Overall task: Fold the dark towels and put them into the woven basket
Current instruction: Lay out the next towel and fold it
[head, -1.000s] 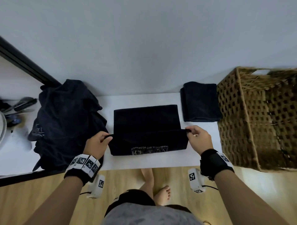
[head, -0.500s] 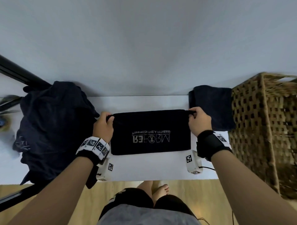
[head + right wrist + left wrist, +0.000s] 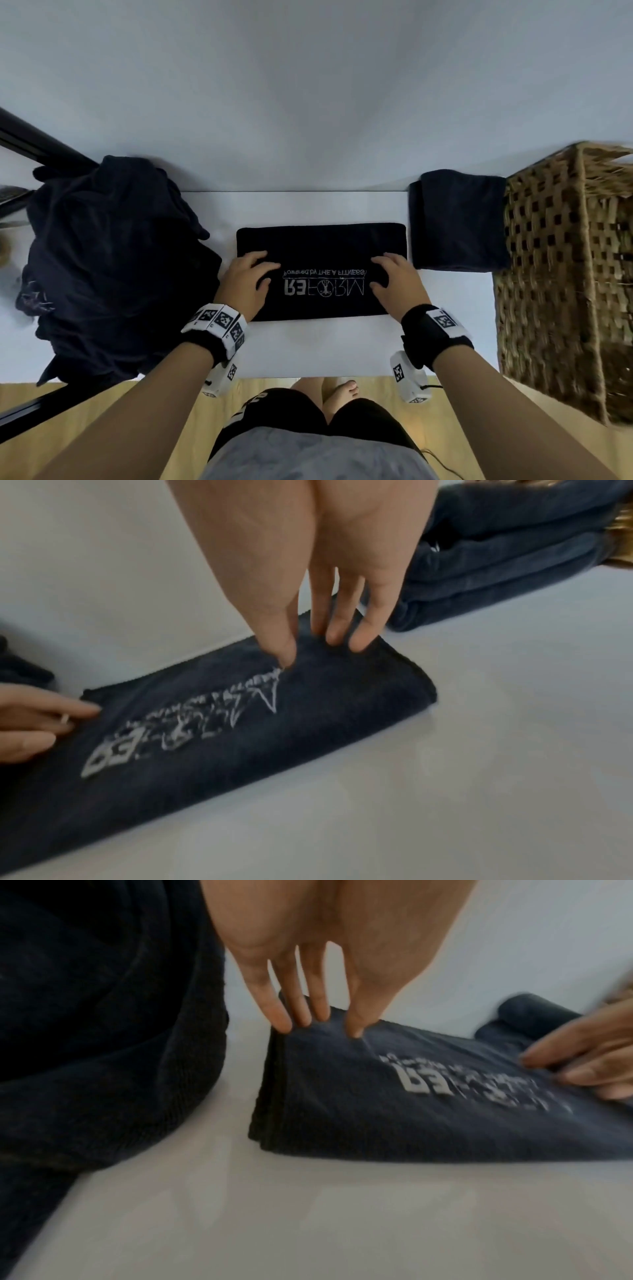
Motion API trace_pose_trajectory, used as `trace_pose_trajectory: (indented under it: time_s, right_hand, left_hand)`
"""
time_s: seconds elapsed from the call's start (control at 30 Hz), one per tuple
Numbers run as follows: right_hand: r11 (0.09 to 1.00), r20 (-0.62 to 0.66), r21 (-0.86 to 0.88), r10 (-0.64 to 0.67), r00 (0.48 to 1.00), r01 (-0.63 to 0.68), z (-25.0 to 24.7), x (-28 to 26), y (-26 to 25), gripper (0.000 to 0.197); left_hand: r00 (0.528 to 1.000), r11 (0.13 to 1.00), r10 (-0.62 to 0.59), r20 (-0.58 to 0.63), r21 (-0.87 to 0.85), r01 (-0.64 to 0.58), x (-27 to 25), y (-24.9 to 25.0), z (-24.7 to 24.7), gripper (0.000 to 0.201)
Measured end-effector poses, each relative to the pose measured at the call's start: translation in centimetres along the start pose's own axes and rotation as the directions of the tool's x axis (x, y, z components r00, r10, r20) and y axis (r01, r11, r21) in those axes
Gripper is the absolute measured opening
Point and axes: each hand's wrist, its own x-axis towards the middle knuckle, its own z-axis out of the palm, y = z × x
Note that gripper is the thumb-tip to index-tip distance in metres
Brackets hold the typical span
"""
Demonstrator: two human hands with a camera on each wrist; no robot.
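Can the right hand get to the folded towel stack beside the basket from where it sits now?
Probably yes. The right hand rests flat on the logo towel, and the folded towel stack lies just to its right against the woven basket, with only bare tabletop between.

The folded towel [image 3: 322, 246] is black with white letters; the woven basket [image 3: 561, 274] is brown; the worktop [image 3: 308, 346] is white.
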Motion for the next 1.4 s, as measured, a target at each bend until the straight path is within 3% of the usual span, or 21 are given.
trace_pose_trajectory:
  time_s: [0.07,0.13,0.23,0.33,0.47,0.57,0.67,0.77,0.83,0.93,1.13,1.3,1.4]
  right_hand:
    - [0.999,0.017,0.012,0.030,0.999,-0.030,0.8,-0.4,0.6,0.056]
    - [0.997,-0.032,0.048,0.066,0.997,-0.065,1.3,-0.5,1.2,0.062]
    - [0.987,-0.044,0.080,0.141,0.989,-0.137,1.4,-0.4,2.1,0.071]
    - [0.980,-0.002,0.090,0.176,0.984,-0.175,1.5,-0.4,2.7,0.077]
    - [0.982,0.013,0.061,0.176,0.984,-0.176,2.0,-1.2,2.7,0.082]
    - [0.984,0.038,0.055,0.169,0.985,-0.171,2.5,-2.2,2.5,0.083]
    - [0.974,0.008,0.107,0.199,0.980,-0.199,2.5,-3.1,2.7,0.071]
    - [0.949,-0.047,0.149,0.287,0.957,-0.277,2.2,-3.7,3.1,0.062]
    - [0.942,-0.026,0.164,0.302,0.953,-0.294,2.1,-3.9,3.3,0.062]
    - [0.949,0.019,0.161,0.272,0.962,-0.272,2.0,-3.9,2.9,0.062]
    - [0.938,0.170,0.266,0.181,0.969,-0.222,2.5,-3.6,0.5,0.050]
    - [0.930,0.234,0.316,0.117,0.965,-0.189,2.9,-3.7,-0.1,0.049]
    - [0.929,0.262,0.325,0.094,0.961,-0.179,2.5,-3.5,0.6,0.049]
  left_hand:
    - [0.990,0.999,0.039,0.138,0.027,-0.043,-0.2,0.1,0.5,0.048]
    - [0.974,0.995,-0.050,0.221,0.097,0.029,-0.2,-0.1,0.8,0.065]
    - [0.967,0.963,-0.195,0.162,0.218,0.157,-0.3,-0.6,0.6,0.074]
    - [0.951,0.952,-0.304,0.059,0.068,0.300,-0.5,-0.8,0.0,0.062]
    - [0.859,0.851,-0.512,-0.019,-0.149,0.504,0.7,-1.0,-0.7,0.051]
    - [0.788,0.753,-0.609,0.089,-0.249,0.610,1.8,-1.3,-0.9,0.050]
    - [0.767,0.719,-0.609,0.203,-0.267,0.641,2.1,-1.3,-0.9,0.019]
    - [0.747,0.703,-0.602,0.283,-0.257,0.663,1.6,-1.0,-1.2,0.012]
    - [0.760,0.716,-0.581,0.291,-0.262,0.647,1.1,-0.4,-1.5,0.010]
    - [0.817,0.790,-0.513,0.265,-0.227,0.570,0.0,1.0,-2.0,0.009]
    - [0.916,0.895,-0.374,0.145,-0.204,0.397,-2.4,4.8,-3.1,0.036]
    - [0.959,0.935,-0.265,0.099,-0.218,0.281,-2.7,10.0,0.4,0.036]
    - [0.961,0.940,-0.268,0.072,-0.198,0.277,-1.8,12.5,3.4,0.035]
